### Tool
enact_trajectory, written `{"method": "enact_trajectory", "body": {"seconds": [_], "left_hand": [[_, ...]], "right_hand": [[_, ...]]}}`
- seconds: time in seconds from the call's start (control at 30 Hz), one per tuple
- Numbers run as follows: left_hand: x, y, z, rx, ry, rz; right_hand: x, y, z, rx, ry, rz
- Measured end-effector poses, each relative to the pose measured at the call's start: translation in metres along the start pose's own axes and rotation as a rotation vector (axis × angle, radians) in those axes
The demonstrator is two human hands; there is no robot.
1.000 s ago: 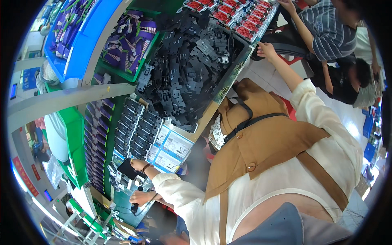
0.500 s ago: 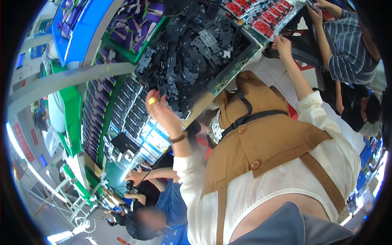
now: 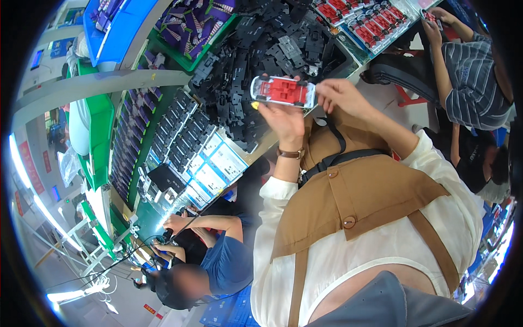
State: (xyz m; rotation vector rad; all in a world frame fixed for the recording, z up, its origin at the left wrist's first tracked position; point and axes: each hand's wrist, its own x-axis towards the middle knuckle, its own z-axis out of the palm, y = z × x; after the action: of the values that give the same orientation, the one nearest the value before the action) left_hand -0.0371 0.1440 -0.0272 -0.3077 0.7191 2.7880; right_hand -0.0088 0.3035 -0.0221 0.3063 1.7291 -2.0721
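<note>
A white toy car [image 3: 286, 91] lies underside up over the heap of black plastic parts [image 3: 239, 71]; its red base and dark wheels show. My left hand [image 3: 283, 122] holds it from below, fingers partly hidden behind it, a yellow band on one finger. At the car's right end my right hand [image 3: 344, 99] has its bent fingers closed on the edge. Whether anything small is between those fingertips I cannot tell.
Trays of red-based toy cars [image 3: 378, 24] stand at the far right, beside a seated co-worker [image 3: 471, 82]. A green crate [image 3: 188, 64] of purple pieces adjoins the heap. Rows of black parts [image 3: 188, 147] lie left, near another co-worker [image 3: 229, 256] and a grey curved bar [image 3: 103, 90].
My right hand has come left from the car trays to the heap's near edge. My left hand, open before, has moved right and now holds the toy car.
</note>
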Motion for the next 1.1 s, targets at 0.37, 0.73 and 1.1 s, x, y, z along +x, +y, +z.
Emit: {"method": "enact_trajectory", "body": {"seconds": [0.37, 0.73, 1.1], "left_hand": [[-0.026, 0.019, 0.003, -0.011, 0.001, -0.063], [-0.036, 0.023, 0.042, 0.053, -0.078, -0.167], [-0.034, 0.029, 0.049, 0.152, -0.111, -0.185]], "right_hand": [[0.083, 0.000, -0.138, -1.234, 0.239, -0.626], [0.014, -0.058, -0.105, -0.407, 0.226, -0.682], [-0.075, -0.012, -0.014, -0.024, 0.021, -0.077]]}}
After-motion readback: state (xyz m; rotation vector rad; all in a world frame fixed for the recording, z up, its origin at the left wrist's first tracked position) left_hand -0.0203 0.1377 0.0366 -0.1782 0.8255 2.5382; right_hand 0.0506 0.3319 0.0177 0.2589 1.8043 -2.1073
